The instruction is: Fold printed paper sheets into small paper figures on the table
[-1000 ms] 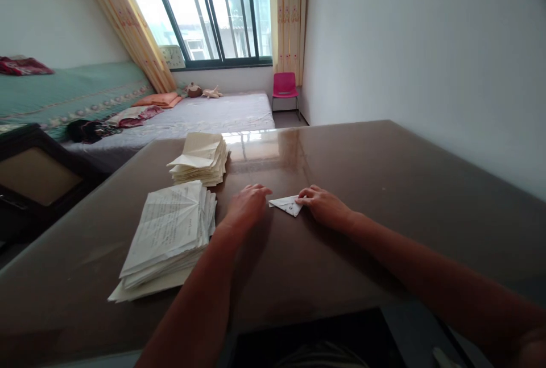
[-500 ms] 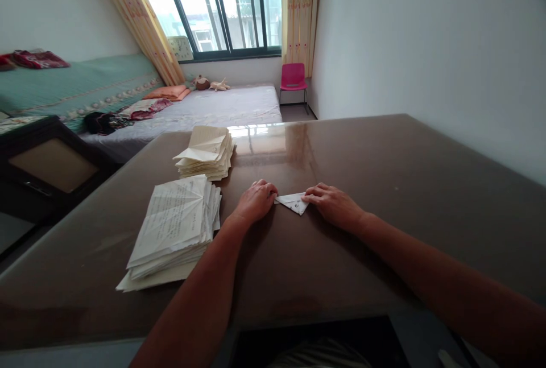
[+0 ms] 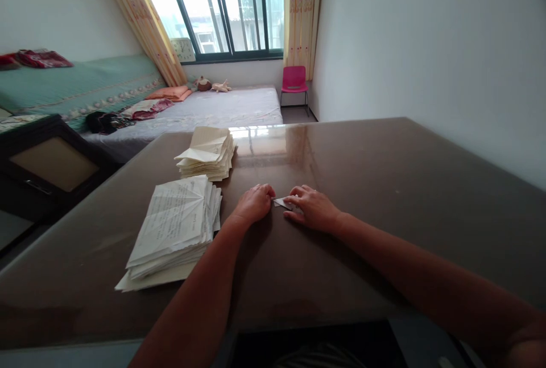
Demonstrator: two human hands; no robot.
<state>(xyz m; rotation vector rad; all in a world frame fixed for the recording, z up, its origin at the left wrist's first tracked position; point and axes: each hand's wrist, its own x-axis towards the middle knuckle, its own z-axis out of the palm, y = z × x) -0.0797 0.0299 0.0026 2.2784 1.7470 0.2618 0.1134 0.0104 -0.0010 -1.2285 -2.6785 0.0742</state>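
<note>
Folded paper: the small white folded paper (image 3: 280, 202) lies flat on the glossy brown tabletop (image 3: 362, 169), near the centre of the frame, between both hands
Paper to hands: it lies to the right of the left hand (image 3: 253, 204) and partly under the right hand (image 3: 314, 209), which is the nearer, covering its right part
Paper's long axis: roughly left to right across the frame, as far as the uncovered part shows
Paper's point: the narrow tip aims left, at the left fingertips; the right end is hidden
Left hand: fingers bent, fingertips at the tip; whether they pinch it cannot be told
Right hand: fingers spread over the paper, thumb apart and lower in the frame, no closed grip
Paper stacks: a printed-sheet stack (image 3: 170, 223) at centre left, a cream-sheet stack (image 3: 209, 143) above it
</note>
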